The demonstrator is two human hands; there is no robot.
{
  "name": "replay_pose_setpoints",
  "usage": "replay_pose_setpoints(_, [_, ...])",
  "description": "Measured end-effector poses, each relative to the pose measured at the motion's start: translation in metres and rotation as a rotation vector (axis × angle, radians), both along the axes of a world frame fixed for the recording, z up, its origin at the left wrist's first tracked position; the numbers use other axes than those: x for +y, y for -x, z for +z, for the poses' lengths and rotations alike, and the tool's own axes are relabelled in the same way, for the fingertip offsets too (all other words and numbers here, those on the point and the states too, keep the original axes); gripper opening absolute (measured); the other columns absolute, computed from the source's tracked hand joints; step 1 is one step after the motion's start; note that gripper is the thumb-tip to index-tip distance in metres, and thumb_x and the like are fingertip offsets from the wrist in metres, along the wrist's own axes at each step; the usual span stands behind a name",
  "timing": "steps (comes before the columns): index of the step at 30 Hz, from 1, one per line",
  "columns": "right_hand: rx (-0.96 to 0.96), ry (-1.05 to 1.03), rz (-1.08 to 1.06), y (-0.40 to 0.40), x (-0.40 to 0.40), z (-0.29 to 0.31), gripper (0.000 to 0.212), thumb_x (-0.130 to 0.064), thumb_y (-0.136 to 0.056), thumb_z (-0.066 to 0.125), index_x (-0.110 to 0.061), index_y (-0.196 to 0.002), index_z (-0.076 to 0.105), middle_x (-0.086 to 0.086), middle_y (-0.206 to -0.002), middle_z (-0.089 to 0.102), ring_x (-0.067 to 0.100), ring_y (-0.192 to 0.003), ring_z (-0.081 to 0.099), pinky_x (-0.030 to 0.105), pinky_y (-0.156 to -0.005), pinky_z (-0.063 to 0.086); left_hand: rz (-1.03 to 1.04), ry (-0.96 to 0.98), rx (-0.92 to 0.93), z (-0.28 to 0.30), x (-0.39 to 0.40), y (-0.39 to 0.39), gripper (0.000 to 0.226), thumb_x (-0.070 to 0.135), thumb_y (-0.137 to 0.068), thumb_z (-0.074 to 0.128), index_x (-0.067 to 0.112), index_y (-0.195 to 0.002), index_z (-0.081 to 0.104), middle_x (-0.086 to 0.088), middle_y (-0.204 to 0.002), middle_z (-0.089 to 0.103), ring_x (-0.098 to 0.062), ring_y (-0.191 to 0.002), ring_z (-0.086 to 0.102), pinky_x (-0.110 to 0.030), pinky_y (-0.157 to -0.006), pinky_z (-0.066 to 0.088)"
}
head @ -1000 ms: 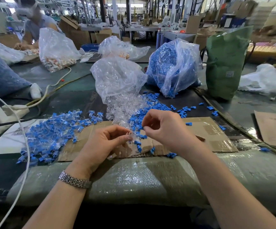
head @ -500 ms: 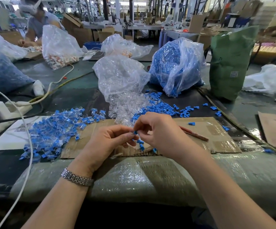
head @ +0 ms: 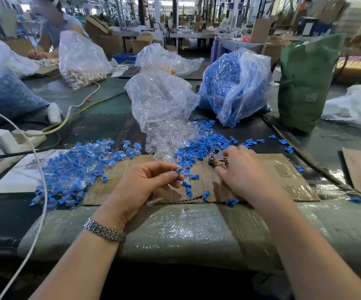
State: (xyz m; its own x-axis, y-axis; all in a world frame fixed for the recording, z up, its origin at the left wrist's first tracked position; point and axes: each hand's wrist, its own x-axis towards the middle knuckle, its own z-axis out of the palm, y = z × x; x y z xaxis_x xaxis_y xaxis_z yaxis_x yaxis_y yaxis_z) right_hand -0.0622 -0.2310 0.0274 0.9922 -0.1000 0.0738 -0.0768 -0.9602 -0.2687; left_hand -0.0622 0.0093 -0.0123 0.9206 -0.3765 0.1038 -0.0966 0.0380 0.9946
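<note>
Near the wrapped worktop edge, at centre frame, pinches one blue-capped clear piece in the grip of the left hand. No longer joined by the right hand, now swung right toward the loose blue caps; cannot tell its grip. Likely one joint done, fetching next part.

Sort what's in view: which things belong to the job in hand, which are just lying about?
In the job: left hand pinching a small clear-and-blue plastic piece; right hand by a small metal tool; loose blue plastic caps; clear plastic shells.
Lying about: tall green sack; white power strip; white cable.
</note>
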Motion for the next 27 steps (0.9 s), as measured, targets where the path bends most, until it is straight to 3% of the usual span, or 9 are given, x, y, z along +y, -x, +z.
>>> replay_pose_setpoints(3, [0.152,0.173,-0.124,-0.003,-0.007,-0.010,0.056,-0.051,-0.094,0.060,-0.014,-0.134,0.049,0.011,-0.135,0.051,0.031,-0.127,0.048,0.050,-0.102,0.040,0.008,-0.006,-0.002,0.001,0.000,0.000,0.020,0.020,-0.089,0.071,0.018,-0.108,0.077,-0.011,-0.105,0.078,-0.027,-0.097,0.074,-0.023,-0.079,0.059])
replay_pose_setpoints(7, [0.102,0.222,-0.089,-0.008,-0.008,-0.011,0.033,-0.042,-0.098,0.056,-0.015,-0.116,0.058,0.010,-0.119,0.056,0.029,-0.112,0.054,0.047,-0.094,0.042,0.041,-0.004,0.021,0.002,-0.001,0.001,0.024,0.018,-0.086,0.071,0.012,-0.108,0.076,-0.012,-0.103,0.078,-0.025,-0.095,0.074,-0.024,-0.079,0.060])
replay_pose_setpoints(9, [0.068,0.141,-0.082,-0.010,-0.005,-0.008,0.023,-0.033,-0.098,0.052,-0.011,-0.098,0.058,0.010,-0.103,0.057,0.026,-0.090,0.055,0.038,-0.074,0.044,0.082,0.006,0.025,0.004,-0.002,0.001,0.028,0.019,-0.083,0.071,0.010,-0.109,0.074,-0.011,-0.101,0.078,-0.023,-0.092,0.075,-0.023,-0.078,0.061])
replay_pose_setpoints(11, [0.047,-0.012,-0.077,-0.010,-0.003,-0.002,0.024,-0.028,-0.097,0.049,-0.012,-0.081,0.053,0.008,-0.085,0.058,0.021,-0.069,0.051,0.032,-0.054,0.036,0.131,0.038,0.033,0.005,-0.003,0.001,0.029,0.020,-0.081,0.071,0.011,-0.109,0.074,-0.012,-0.101,0.078,-0.022,-0.090,0.074,-0.024,-0.077,0.061])
replay_pose_setpoints(13, [0.094,-0.253,-0.035,-0.005,-0.001,0.012,0.026,-0.026,-0.098,0.052,-0.012,-0.077,0.053,0.004,-0.072,0.057,0.018,-0.059,0.052,0.027,-0.047,0.038,0.159,0.115,0.066,0.005,-0.002,0.000,0.030,0.019,-0.080,0.072,0.010,-0.108,0.075,-0.014,-0.103,0.077,-0.021,-0.090,0.074,-0.027,-0.078,0.061])
replay_pose_setpoints(16, [0.297,-0.503,0.161,0.006,0.009,0.033,0.020,-0.024,-0.098,0.059,-0.009,-0.085,0.062,0.007,-0.074,0.063,0.018,-0.065,0.063,0.035,-0.066,0.059,0.202,0.222,0.116,0.006,0.001,-0.003,0.026,0.020,-0.077,0.076,0.014,-0.103,0.079,-0.016,-0.107,0.076,-0.022,-0.093,0.074,-0.028,-0.079,0.063])
replay_pose_setpoints(19, [0.444,-0.547,0.306,0.015,0.026,0.039,0.018,-0.018,-0.098,0.059,-0.002,-0.091,0.063,0.014,-0.084,0.069,0.026,-0.076,0.071,0.048,-0.086,0.060,0.248,0.266,0.108,0.007,0.000,-0.002,0.027,0.026,-0.069,0.080,0.022,-0.096,0.082,-0.012,-0.102,0.078,-0.018,-0.092,0.074,-0.022,-0.072,0.060])
replay_pose_setpoints(22, [0.490,-0.585,0.360,0.018,0.040,0.038,0.014,-0.012,-0.099,0.057,0.001,-0.094,0.061,0.013,-0.083,0.065,0.026,-0.077,0.068,0.053,-0.085,0.060,0.260,0.268,0.097,0.008,-0.002,-0.001,0.026,0.027,-0.066,0.080,0.026,-0.091,0.083,-0.004,-0.094,0.078,-0.012,-0.087,0.072,-0.019,-0.070,0.058])
replay_pose_setpoints(27, [0.520,-0.663,0.374,0.018,0.044,0.033,0.014,-0.012,-0.101,0.055,0.001,-0.096,0.060,0.011,-0.083,0.065,0.020,-0.071,0.068,0.048,-0.080,0.062,0.261,0.242,0.100,0.011,-0.002,0.002,0.023,0.023,-0.068,0.076,0.021,-0.091,0.081,-0.005,-0.098,0.079,-0.011,-0.086,0.071,-0.023,-0.076,0.059])
